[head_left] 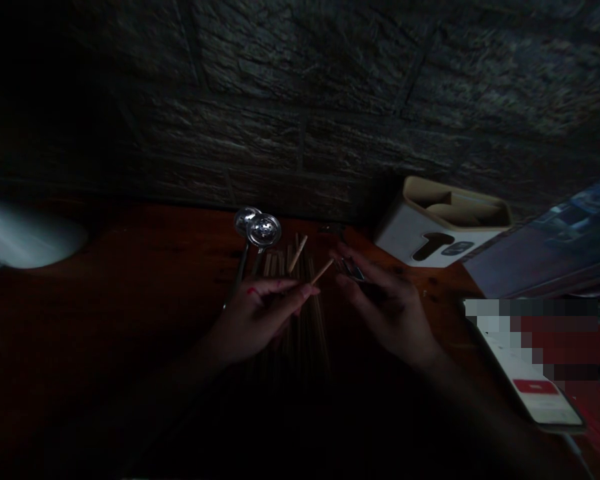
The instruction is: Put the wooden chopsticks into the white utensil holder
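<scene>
In the dim head view, my left hand (255,317) is closed, with a wooden chopstick (323,271) pinched between thumb and fingers. A second chopstick (298,254) sticks up just behind these fingers and appears to be in the same hand. Below lies a loose bundle of chopsticks (317,323), partly hidden by my left hand. Two slotted metal ladles (264,230) rest beyond it, bowls toward the wall. My right hand (393,303) is open, thumb and fingers apart. Between them shows shiny metal cutlery (351,269); whether the fingers touch it is too dark to tell.
A white utensil holder (437,233) with a beige rim and divided compartments stands at the right by the stone wall (290,100). A lit phone (525,373) lies at the right edge of the wooden table (145,267). A white rounded object (30,233) is at far left.
</scene>
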### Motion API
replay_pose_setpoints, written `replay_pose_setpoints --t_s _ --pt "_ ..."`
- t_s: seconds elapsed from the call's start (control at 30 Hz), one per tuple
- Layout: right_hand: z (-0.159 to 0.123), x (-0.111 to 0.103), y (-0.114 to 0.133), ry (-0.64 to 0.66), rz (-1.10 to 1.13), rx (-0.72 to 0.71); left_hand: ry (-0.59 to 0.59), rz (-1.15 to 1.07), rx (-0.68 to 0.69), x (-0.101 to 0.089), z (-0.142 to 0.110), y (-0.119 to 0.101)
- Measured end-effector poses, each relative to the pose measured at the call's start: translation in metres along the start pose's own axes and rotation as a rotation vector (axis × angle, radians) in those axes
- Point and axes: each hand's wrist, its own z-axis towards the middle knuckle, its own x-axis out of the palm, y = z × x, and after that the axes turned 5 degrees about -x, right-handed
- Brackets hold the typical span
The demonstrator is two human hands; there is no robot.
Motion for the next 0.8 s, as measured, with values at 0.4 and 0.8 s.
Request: replay_pose_setpoints --t_s 0.4,0.8 --pt "-0.0006 -0.0005 -0.0028 0.010 -0.060 0.045 -0.018 0.061 0.014 0.0027 -0.0021 -0.0008" --pt "0.0003 0.0008 0.0037 -0.007 -0.027 0.050 -0.033 0.043 0.001 0.0009 -0.0022 -0.0002"
